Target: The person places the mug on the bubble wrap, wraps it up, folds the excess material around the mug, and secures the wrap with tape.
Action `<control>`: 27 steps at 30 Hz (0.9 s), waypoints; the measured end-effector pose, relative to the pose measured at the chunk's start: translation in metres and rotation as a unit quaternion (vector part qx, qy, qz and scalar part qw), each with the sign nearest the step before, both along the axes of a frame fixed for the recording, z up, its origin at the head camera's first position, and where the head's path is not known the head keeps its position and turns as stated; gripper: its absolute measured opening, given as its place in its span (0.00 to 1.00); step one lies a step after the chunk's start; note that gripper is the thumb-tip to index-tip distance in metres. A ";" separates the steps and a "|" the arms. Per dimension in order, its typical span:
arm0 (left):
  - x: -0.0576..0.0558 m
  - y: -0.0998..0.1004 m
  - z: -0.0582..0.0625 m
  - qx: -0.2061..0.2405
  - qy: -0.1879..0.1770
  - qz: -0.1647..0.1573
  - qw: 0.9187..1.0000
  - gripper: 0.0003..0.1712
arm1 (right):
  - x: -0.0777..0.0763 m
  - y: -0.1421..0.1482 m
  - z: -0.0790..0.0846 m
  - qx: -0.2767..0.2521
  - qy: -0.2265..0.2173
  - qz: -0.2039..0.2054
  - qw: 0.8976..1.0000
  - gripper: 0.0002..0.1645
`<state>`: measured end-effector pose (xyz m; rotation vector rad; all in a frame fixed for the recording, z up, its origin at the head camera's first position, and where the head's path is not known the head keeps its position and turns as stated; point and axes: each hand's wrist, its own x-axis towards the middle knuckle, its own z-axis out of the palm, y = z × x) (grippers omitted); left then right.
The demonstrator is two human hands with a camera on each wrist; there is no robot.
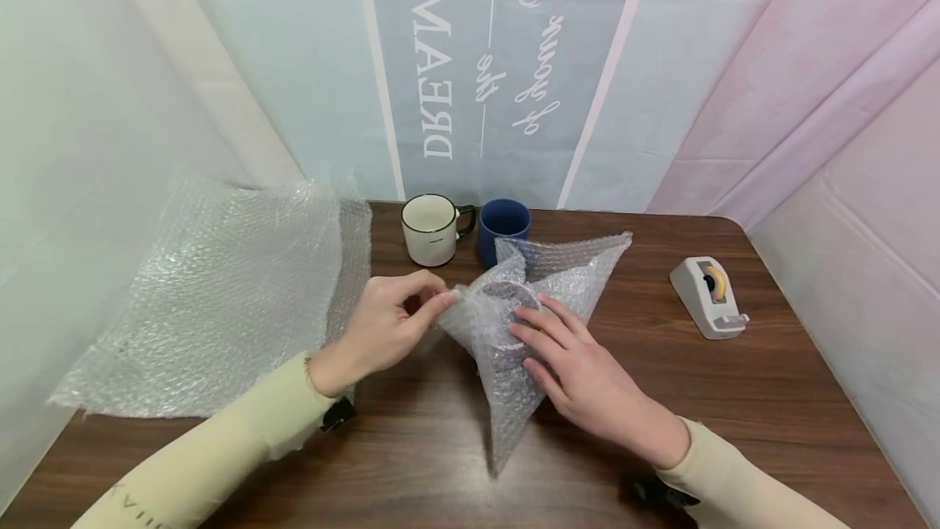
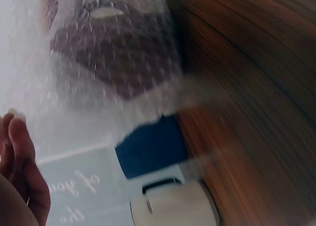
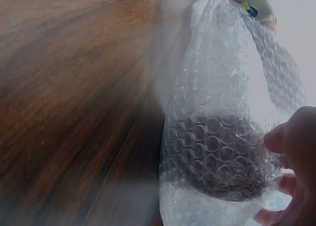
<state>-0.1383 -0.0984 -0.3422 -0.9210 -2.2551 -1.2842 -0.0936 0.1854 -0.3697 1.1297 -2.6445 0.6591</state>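
Observation:
A dark mug (image 2: 118, 58) stands mid-table inside a sheet of bubble wrap (image 1: 514, 366); its round rim shows through the plastic in the head view. My left hand (image 1: 385, 321) pinches a corner of that sheet between thumb and fingertips, to the left of the rim. Across the wrapped mug, my right hand (image 1: 587, 370) rests its extended fingers (image 3: 276, 137) on the plastic at the right side. Other corners of the sheet stick out towards the back right and the front. The mug's lower part is hidden in the head view.
Behind the wrapped mug stand a white mug (image 1: 429, 235) with a black handle and a blue mug (image 1: 503, 223). More bubble wrap (image 1: 220, 300) lies at the left. A white tape dispenser (image 1: 705, 300) sits at the right. Cloth walls border the wooden table (image 1: 771, 406).

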 end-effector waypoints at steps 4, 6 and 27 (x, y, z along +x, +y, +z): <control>-0.004 0.019 -0.003 0.022 0.009 0.029 0.999 0.06 | 0.001 -0.003 -0.001 0.004 0.014 -0.005 1.000 0.20; -0.006 0.028 -0.006 0.023 0.018 0.045 0.999 0.06 | 0.002 -0.004 -0.002 0.006 0.023 -0.013 1.000 0.21; -0.012 0.067 -0.010 -0.194 0.002 0.154 0.969 0.12 | 0.006 0.007 0.001 -0.112 -0.025 -0.039 0.993 0.29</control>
